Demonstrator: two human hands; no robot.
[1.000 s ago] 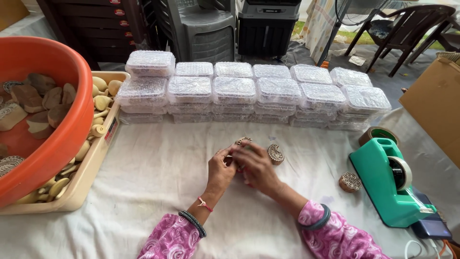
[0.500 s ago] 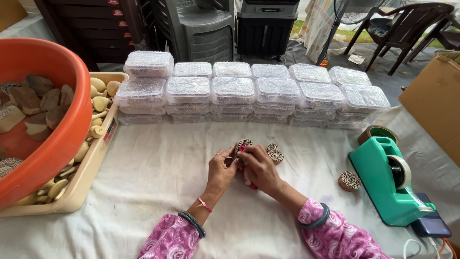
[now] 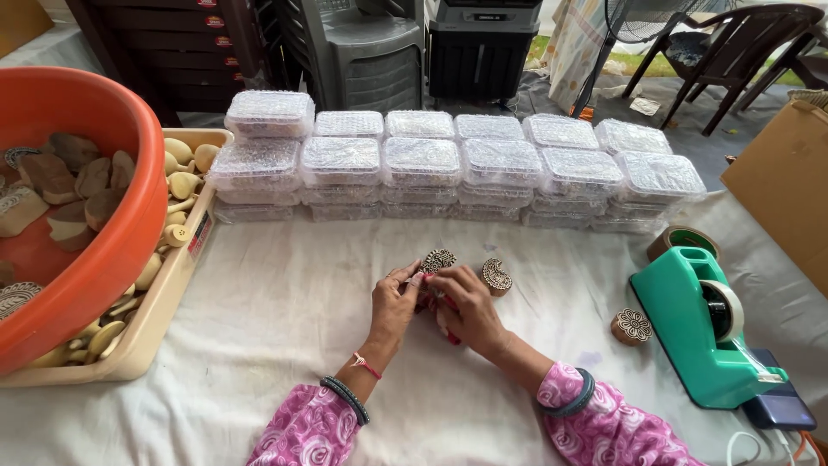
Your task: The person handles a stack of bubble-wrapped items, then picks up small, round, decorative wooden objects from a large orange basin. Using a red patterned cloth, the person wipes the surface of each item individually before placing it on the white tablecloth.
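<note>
Left hand (image 3: 395, 304): fingers curled shut on a carved block (image 3: 438, 260), pinching its left side.
Right hand (image 3: 466, 309): fingers closed over the same block from the right; lower part of the block is hidden under them.
Block location: mid-table, held just above the white cloth (image 3: 285, 319), in front of the box row.
Block handling: looks like carved wood, so stiff, light, not slippery; the patterned face likely chips if knocked.
Grip point: best taken by the plain sides or back, not the carved face.
Second block (image 3: 496, 276): on the cloth just right of the hands.
Third block (image 3: 632, 326): nearer the table's right edge, beside the tape dispenser (image 3: 703, 332).
Boxes (image 3: 457, 164): clear lidded, stacked along the far edge.
Tub (image 3: 78, 216): orange, at the left edge, holds more blocks, sits in a beige tray (image 3: 159, 298).
</note>
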